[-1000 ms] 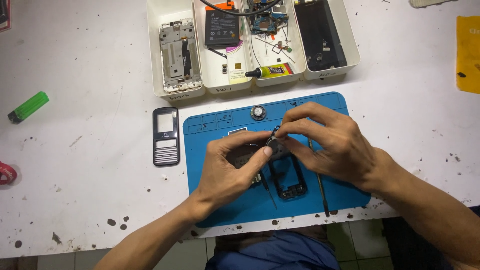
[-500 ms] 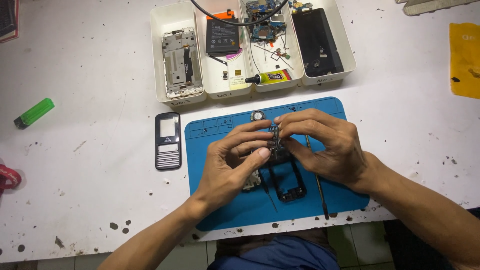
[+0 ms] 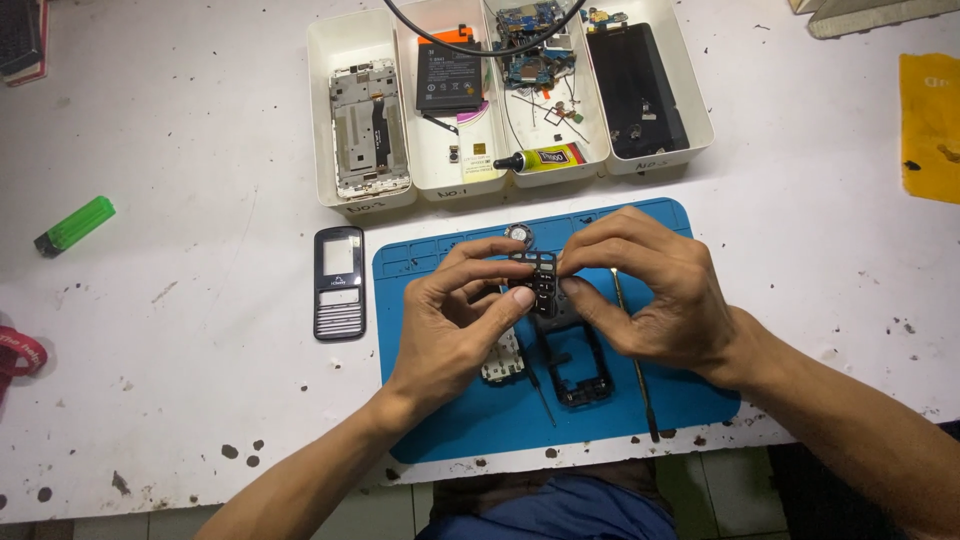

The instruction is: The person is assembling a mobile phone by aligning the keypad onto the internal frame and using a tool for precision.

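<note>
Both hands meet over a blue repair mat (image 3: pixel 440 420) and pinch a small black keypad piece (image 3: pixel 537 283) between their fingertips. My left hand (image 3: pixel 455 325) grips its left side, my right hand (image 3: pixel 650 295) its right side. Under the hands lie a black phone frame (image 3: pixel 585 375), a small circuit board (image 3: pixel 503 368) and thin metal tools (image 3: pixel 635 355). A small round part (image 3: pixel 518 236) sits on the mat's far edge.
A black phone front cover (image 3: pixel 339 283) lies left of the mat. White trays (image 3: pixel 365 205) at the back hold a phone chassis (image 3: pixel 367 130), battery (image 3: pixel 450 75), boards and a screen (image 3: pixel 635 90). A green lighter (image 3: pixel 75 224) lies far left, a yellow item (image 3: pixel 930 125) far right.
Both hands have lifted the keypad piece slightly and turned it so its key openings show. The view has shifted a little; everything else on the table stays put.
</note>
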